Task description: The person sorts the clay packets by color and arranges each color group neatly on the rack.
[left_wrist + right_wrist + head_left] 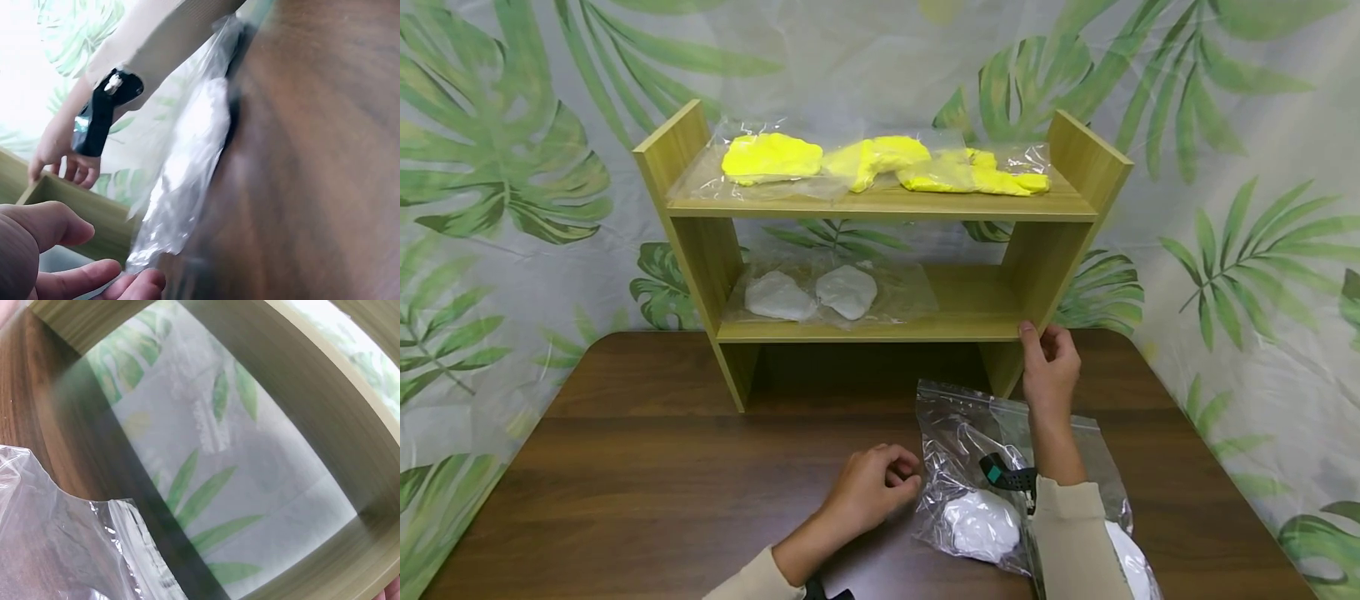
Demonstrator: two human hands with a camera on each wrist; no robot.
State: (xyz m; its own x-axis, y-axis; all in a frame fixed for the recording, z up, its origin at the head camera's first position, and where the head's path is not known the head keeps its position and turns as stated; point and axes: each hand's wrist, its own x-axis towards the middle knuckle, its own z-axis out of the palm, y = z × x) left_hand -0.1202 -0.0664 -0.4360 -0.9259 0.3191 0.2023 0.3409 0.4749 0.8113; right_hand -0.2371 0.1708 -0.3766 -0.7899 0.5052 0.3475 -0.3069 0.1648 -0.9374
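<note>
A wooden shelf unit (1051, 258) stands at the back of the table. My right hand (1051, 367) grips its right side panel at the height of the middle board, thumb on the front edge and fingers round the outside. Below that forearm lies a clear zip bag (951, 417) with a white lump (981, 527) in it. Another white piece (1131, 562) in clear plastic is partly hidden by the right sleeve. My left hand (872, 487) hovers loosely curled beside the bag's left edge, holding nothing. Whether its fingertips (150, 281) touch the plastic, I cannot tell.
Bagged bright yellow lumps (771, 158) lie in a row along the top board. On the middle board, two bagged white lumps (847, 292) lie toward the left. The dark wood table (625, 483) meets a leaf-patterned cloth (865, 67) behind and at the sides.
</note>
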